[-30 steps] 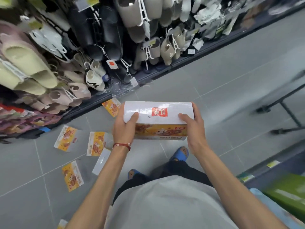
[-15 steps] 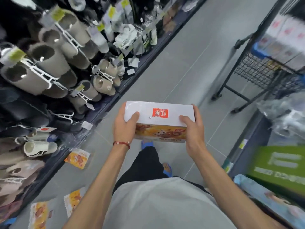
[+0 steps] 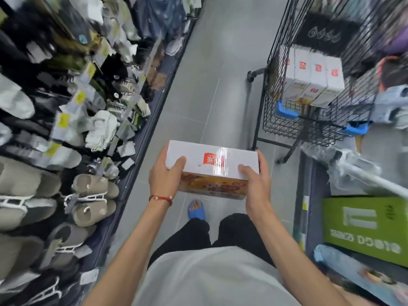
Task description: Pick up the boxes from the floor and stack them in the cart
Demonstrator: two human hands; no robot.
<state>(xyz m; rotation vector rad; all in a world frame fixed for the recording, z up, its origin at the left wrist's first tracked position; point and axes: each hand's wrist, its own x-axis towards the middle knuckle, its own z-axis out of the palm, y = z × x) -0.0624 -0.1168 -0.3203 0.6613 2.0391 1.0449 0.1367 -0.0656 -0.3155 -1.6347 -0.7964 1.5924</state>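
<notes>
Carry step: box (image 3: 212, 161) in the air, gripped at both ends by left hand (image 3: 164, 180) and right hand (image 3: 257, 186). Cart (image 3: 271, 102) ahead-right, well apart, with stacked boxes (image 3: 313, 80) inside. Next, likely: step closer, lift over the wire side, set onto the stack.

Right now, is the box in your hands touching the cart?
Apart. The head view shows the box gripped by the left hand and right hand, with grey floor visible between it and the cart.
</notes>
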